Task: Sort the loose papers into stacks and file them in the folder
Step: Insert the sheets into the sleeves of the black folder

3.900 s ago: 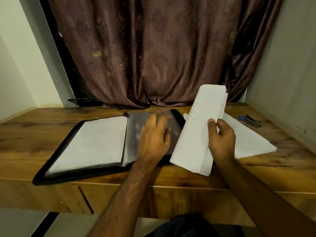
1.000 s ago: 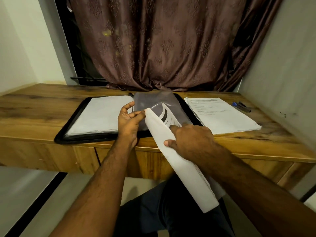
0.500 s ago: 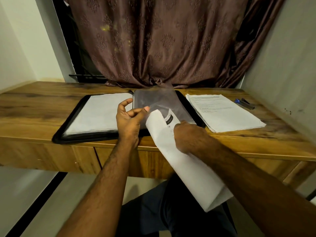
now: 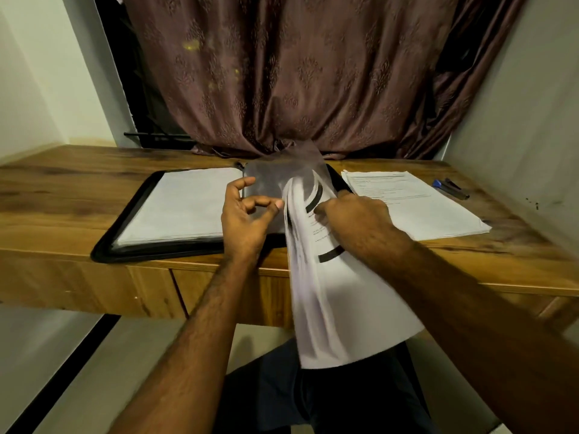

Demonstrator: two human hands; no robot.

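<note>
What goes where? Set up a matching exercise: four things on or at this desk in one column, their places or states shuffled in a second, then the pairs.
Things:
1. folder
2. paper stack
3. pens
4. paper bundle

Places or states:
A. far right on the desk
B. sliding into a clear sleeve
C. open, flat on the desk
D. lying right of the folder

Pairs: 1-C, 2-D, 3-A, 4-B

Both bare forearms reach forward toward twelve o'clock — the left hand (image 4: 247, 214) with thumb and forefinger pinched together and the other fingers curled, the right hand (image 4: 354, 219) knuckles-up, fingers bent down and forward.
</note>
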